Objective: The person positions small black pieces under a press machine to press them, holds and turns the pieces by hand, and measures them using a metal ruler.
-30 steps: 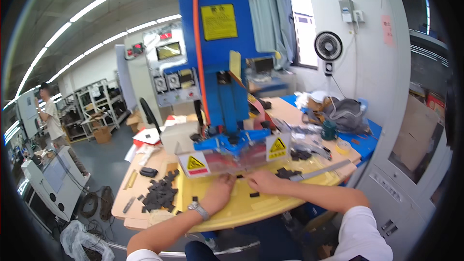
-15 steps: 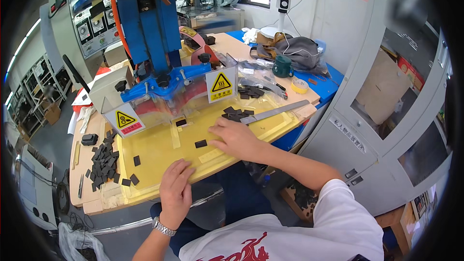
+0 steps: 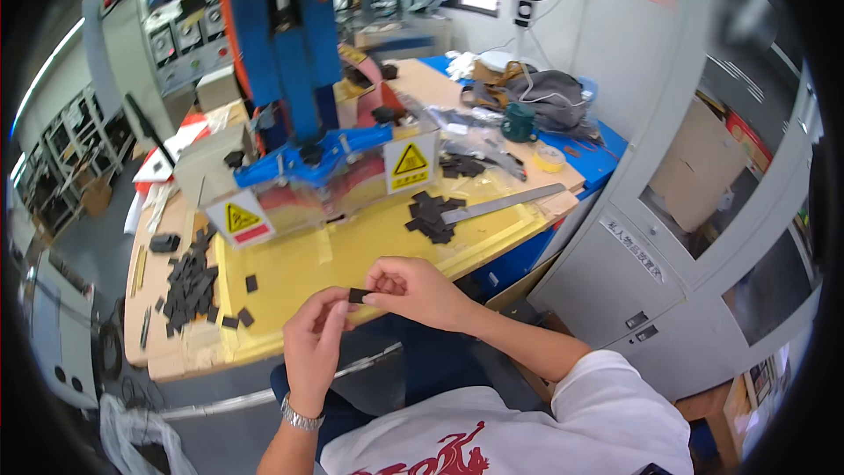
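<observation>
Close to the front edge of the yellow work surface (image 3: 290, 312), a small black rectangular piece (image 3: 357, 295) is held between my two hands. My left hand (image 3: 315, 330) pinches its left end between thumb and fingers. On its other end, the thumb and curled fingers of my right hand (image 3: 413, 290) are closed. Beyond my hands stands a blue press (image 3: 303, 88) with a clear guard bearing warning signs. A loose heap of similar black pieces (image 3: 192, 288) lies to the left, and a smaller heap (image 3: 431, 218) lies beyond my right hand.
A metal ruler (image 3: 505, 203) lies beside the right heap. Single black pieces (image 3: 251, 283) lie on the left of the yellow surface. Farther back are a yellow tape roll (image 3: 549, 158), a dark green mug (image 3: 519, 123) and a grey bag (image 3: 554, 98). A grey cabinet (image 3: 607, 281) borders the right.
My right hand has drawn back from the right heap toward my left hand. The black piece lying between them no longer shows there; both hands now hold one. The view has shifted slightly.
</observation>
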Demonstrator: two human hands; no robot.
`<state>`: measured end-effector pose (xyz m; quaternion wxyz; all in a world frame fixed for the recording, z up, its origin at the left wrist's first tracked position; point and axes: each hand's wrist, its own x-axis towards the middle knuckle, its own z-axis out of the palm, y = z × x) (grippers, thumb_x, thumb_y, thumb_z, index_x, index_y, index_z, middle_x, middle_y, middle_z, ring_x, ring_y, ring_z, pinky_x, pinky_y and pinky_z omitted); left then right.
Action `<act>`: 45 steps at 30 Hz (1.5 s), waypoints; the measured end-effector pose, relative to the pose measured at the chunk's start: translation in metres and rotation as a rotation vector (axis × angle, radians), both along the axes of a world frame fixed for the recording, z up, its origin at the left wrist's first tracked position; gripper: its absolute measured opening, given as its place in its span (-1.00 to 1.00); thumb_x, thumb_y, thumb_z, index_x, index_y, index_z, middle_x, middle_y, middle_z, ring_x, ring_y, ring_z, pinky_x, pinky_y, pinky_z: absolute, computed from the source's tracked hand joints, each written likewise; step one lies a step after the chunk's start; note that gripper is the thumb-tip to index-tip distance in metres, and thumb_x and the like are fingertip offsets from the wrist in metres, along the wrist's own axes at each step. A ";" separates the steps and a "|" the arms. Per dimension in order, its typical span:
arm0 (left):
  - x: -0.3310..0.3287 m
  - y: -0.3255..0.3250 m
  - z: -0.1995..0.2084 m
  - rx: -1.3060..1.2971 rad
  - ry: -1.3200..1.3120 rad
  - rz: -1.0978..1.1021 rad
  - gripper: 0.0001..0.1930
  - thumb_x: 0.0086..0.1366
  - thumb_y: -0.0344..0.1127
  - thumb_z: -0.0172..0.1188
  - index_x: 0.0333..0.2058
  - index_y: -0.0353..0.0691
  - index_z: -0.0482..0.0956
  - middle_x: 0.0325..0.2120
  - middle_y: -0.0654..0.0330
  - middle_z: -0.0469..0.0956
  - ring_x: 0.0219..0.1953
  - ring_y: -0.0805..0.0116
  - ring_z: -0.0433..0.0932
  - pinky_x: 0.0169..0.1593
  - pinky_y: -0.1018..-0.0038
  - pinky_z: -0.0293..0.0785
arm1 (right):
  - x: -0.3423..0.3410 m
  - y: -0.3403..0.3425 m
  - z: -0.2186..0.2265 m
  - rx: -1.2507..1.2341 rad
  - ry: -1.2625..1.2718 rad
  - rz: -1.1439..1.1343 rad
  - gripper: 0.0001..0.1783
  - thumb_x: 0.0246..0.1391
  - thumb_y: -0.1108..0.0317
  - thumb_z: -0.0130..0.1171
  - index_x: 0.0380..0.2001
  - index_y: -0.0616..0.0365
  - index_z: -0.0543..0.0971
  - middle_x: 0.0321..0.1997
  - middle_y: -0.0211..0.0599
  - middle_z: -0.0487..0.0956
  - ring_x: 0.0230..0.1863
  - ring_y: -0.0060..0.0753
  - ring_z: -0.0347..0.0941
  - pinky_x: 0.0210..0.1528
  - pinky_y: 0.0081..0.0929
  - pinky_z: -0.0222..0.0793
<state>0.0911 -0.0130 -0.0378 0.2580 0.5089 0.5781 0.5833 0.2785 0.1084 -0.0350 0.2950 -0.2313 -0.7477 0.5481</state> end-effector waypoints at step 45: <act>0.000 -0.054 -0.031 -0.073 -0.522 -0.043 -0.82 0.57 -0.34 0.26 -0.19 -0.33 0.70 -0.44 0.28 0.68 -0.47 0.59 0.58 -0.37 0.63 0.45 | -0.002 -0.085 -0.034 -0.312 0.081 0.077 -0.83 0.48 0.41 0.21 -0.15 0.31 0.68 -0.26 -0.35 0.72 -0.30 -0.69 0.53 -0.20 -0.64 0.48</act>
